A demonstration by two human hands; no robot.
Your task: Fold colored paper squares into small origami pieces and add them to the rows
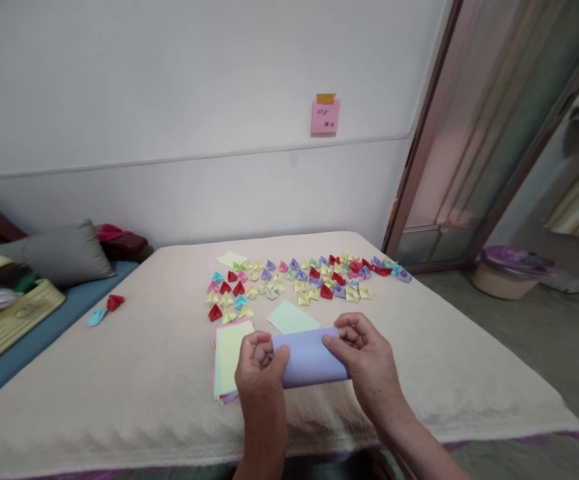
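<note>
A lavender paper sheet (308, 357), folded over, is held above the near edge of the bed. My left hand (259, 367) pinches its left end with curled fingers. My right hand (364, 357) grips its right end, thumb on top. Just left of my hands lies a stack of coloured paper squares (229, 350) with a pale yellow sheet on top. A single light green sheet (292, 318) lies flat behind the held paper. Farther back, several small folded paper pieces (299, 277) in red, yellow, purple, blue and green are spread in a band.
The beige bedspread (119, 373) covers the surface. A red and a blue folded piece (105, 308) lie apart at the left. A grey pillow (67, 253) and a yellow case (9, 320) sit at far left. A pink note (325, 115) hangs on the wall. A basin (512, 270) stands on the floor at right.
</note>
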